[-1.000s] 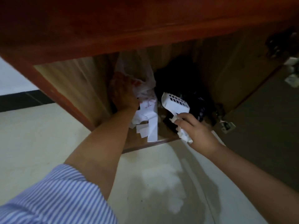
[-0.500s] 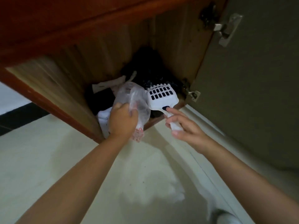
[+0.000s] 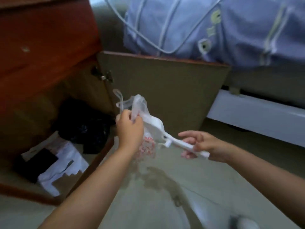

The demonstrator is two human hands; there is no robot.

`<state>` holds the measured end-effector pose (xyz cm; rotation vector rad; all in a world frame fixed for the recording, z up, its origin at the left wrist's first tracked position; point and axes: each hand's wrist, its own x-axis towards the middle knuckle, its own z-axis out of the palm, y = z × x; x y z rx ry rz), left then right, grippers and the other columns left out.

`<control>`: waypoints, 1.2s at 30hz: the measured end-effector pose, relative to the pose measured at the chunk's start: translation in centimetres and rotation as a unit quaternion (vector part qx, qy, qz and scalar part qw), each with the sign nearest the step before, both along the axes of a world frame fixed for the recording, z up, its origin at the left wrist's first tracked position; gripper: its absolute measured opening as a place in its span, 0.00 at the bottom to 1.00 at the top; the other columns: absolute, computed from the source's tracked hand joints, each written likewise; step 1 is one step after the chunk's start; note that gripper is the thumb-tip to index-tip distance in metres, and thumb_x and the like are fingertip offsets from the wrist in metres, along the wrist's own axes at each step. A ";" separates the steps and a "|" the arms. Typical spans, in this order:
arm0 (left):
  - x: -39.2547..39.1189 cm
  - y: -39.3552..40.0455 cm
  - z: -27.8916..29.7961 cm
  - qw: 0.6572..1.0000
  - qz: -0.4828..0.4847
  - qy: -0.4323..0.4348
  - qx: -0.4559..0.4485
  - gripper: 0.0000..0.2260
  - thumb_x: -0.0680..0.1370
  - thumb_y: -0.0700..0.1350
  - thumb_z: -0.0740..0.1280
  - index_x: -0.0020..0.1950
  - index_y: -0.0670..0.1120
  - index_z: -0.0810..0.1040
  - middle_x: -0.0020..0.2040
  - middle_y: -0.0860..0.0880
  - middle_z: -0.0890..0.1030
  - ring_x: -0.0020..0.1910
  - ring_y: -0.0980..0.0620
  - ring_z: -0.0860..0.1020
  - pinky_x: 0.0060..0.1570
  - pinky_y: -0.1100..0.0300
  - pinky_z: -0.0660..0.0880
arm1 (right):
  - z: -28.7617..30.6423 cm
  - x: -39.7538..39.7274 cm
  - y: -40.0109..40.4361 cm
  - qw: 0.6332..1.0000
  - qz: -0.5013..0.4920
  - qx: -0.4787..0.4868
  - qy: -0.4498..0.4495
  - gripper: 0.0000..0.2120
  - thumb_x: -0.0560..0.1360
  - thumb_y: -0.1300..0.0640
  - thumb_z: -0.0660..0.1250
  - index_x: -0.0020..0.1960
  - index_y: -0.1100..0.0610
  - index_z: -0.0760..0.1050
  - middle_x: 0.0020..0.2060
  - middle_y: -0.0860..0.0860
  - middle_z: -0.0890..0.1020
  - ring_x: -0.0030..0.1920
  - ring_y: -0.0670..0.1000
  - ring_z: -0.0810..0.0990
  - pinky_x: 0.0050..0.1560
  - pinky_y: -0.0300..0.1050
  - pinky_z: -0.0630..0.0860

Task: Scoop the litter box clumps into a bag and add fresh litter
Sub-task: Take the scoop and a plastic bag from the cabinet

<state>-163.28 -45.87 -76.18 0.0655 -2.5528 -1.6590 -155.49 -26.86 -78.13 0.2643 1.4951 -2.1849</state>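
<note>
The bed (image 3: 214, 30) fills twelve to two o'clock, its blue cover hanging over the open door (image 3: 165, 90) of the cabinet (image 3: 41, 47), which stands at nine o'clock with dark bags heaped inside. At centre the left hand (image 3: 130, 129) has its grip bunched on a thin bag (image 3: 140, 104), apparently to shake it open. At three o'clock the right hand (image 3: 204, 146) closes its grip on the scoop (image 3: 165, 134) handle, the head tucked against the bag. No litter box is in sight.

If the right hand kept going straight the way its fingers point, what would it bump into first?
The right hand points leftward, holding the white scoop by its handle. Its fingers would probably meet the plastic bag held by the left hand first, though depth is unclear.
</note>
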 end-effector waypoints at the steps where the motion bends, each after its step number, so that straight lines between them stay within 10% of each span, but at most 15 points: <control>1: 0.4 1.1 0.2 0.999 -0.011 -0.027 0.030 0.14 0.77 0.37 0.59 0.33 0.47 0.62 0.42 0.46 0.69 0.38 0.50 0.67 0.35 0.61 0.67 | 0.6 0.6 0.6 0.997 0.052 0.053 -0.003 0.35 0.47 0.68 0.70 0.54 0.60 0.70 0.38 0.55 0.83 0.29 0.52 0.83 0.29 0.40 0.78; 4: 1.4 3.9 0.7 0.996 -0.056 -0.033 0.065 0.13 0.77 0.37 0.58 0.33 0.46 0.61 0.33 0.49 0.65 0.30 0.53 0.63 0.26 0.67 0.62 | 2.5 0.7 1.0 0.932 0.162 0.323 0.036 0.22 0.61 0.70 0.63 0.53 0.56 0.70 0.38 0.50 0.78 0.28 0.46 0.76 0.29 0.37 0.72; 8: 1.7 5.7 1.8 0.997 -0.053 0.001 0.057 0.07 0.78 0.38 0.59 0.40 0.43 0.67 0.37 0.45 0.71 0.34 0.50 0.69 0.34 0.58 0.69 | 4.2 0.4 3.7 0.750 0.159 0.620 0.165 0.06 0.73 0.63 0.62 0.50 0.57 0.72 0.39 0.50 0.74 0.41 0.52 0.75 0.35 0.40 0.67; 17: 0.5 6.2 5.0 0.988 0.076 0.130 -0.029 0.14 0.79 0.38 0.59 0.64 0.38 0.70 0.58 0.40 0.75 0.59 0.43 0.73 0.58 0.56 0.69 | 8.0 -3.1 10.9 0.440 -0.091 0.786 0.425 0.07 0.62 0.72 0.73 0.38 0.69 0.77 0.42 0.66 0.80 0.40 0.64 0.81 0.35 0.51 0.79; 22: -0.4 4.0 5.8 0.977 0.118 0.135 -0.115 0.13 0.78 0.36 0.58 0.62 0.37 0.72 0.53 0.36 0.78 0.52 0.39 0.76 0.49 0.52 0.73 | 10.3 -6.0 10.1 0.452 -0.038 0.779 0.433 0.14 0.67 0.72 0.66 0.52 0.71 0.78 0.48 0.67 0.81 0.49 0.66 0.81 0.45 0.58 0.79; 27: 1.0 0.4 7.1 0.964 0.136 0.117 -0.196 0.11 0.79 0.39 0.57 0.59 0.38 0.74 0.53 0.40 0.77 0.44 0.40 0.77 0.43 0.52 0.75 | 11.9 -6.2 9.0 0.471 -0.002 0.769 0.432 0.10 0.57 0.73 0.74 0.30 0.66 0.74 0.26 0.61 0.77 0.25 0.60 0.77 0.22 0.43 0.70; 32: 3.6 -3.6 7.7 0.953 0.131 0.090 -0.258 0.09 0.78 0.38 0.57 0.48 0.35 0.74 0.44 0.39 0.76 0.41 0.42 0.73 0.37 0.55 0.64 | 14.8 -3.3 5.2 0.478 0.128 0.769 0.405 0.09 0.75 0.61 0.60 0.52 0.63 0.75 0.40 0.55 0.73 0.43 0.59 0.75 0.39 0.43 0.62; 36: 6.3 -6.3 9.6 0.946 0.111 0.062 -0.298 0.14 0.78 0.47 0.54 0.47 0.38 0.73 0.43 0.39 0.78 0.44 0.38 0.75 0.40 0.52 0.70 | 16.0 -1.3 0.7 0.522 0.231 0.685 0.452 0.08 0.73 0.61 0.61 0.46 0.61 0.78 0.38 0.55 0.75 0.43 0.56 0.76 0.43 0.46 0.70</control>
